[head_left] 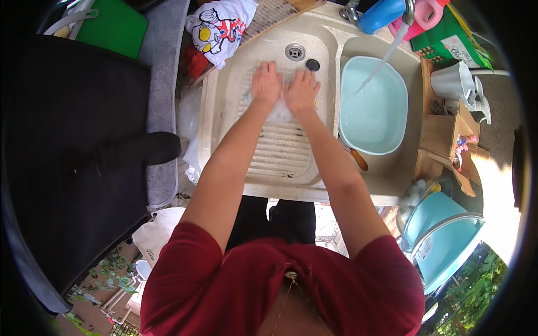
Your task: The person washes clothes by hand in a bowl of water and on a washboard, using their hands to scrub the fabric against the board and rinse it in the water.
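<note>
On the ribbed washboard (283, 148) of the sink, both my hands press a pale cloth (278, 112): left hand (266, 83) and right hand (301, 89) side by side, fingers flat and close together. I'd judge firm, even strokes along the ribs work best. Beside it, water runs into a blue basin (374, 106); the drain (295, 51) and plug (313, 65) sit just ahead.

Basin (392, 140) right of washboard sink (224, 112), under tap (408, 10)
</note>
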Available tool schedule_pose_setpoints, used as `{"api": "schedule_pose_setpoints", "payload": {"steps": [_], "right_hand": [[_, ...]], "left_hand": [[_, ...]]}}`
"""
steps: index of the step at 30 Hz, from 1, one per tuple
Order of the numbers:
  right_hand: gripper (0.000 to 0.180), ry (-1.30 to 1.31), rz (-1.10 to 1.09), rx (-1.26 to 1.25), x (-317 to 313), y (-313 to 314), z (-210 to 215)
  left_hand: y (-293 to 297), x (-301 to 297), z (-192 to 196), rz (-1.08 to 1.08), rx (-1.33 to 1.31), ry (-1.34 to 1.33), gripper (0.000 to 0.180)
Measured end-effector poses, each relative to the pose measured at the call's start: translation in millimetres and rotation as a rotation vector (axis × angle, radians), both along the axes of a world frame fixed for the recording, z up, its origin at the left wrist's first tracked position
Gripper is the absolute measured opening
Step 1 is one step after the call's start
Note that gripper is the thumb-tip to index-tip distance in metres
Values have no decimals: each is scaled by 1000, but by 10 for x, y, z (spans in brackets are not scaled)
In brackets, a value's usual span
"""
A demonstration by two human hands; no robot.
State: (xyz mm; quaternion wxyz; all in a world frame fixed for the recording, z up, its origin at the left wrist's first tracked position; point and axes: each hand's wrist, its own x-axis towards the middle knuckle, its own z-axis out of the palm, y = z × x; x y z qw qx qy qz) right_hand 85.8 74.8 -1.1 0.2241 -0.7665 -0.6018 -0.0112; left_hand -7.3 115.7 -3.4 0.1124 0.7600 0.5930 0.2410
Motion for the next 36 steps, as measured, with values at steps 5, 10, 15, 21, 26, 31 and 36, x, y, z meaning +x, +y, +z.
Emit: {"api": "schedule_pose_setpoints", "payload": {"steps": [5,10,15,21,26,31,36], "right_hand": [[26,486,312,-136,244,-540,-106],[20,430,299,74,-188,-1442,198],[30,93,79,-144,-18,201,95],[24,244,306,-120,108,-662,21],[18,333,236,-21,-136,-1245,188],[29,-74,-4,33,-6,206,10],[31,268,211,-369,119,-618,205]], "left_hand": [[-506,-209,106,-44,-444,-247,27],[-1512,-468,119,-193,-33,-391,27],[18,-17,-180,40,48,-2,23],[-720,-282,-29,-75,-252,-366,23],[-1277,-349,60,-194,10,-344,21],[94,129,-75,73,113,33,28],[-647,-185,-31,-169,-300,-370,27]]}}
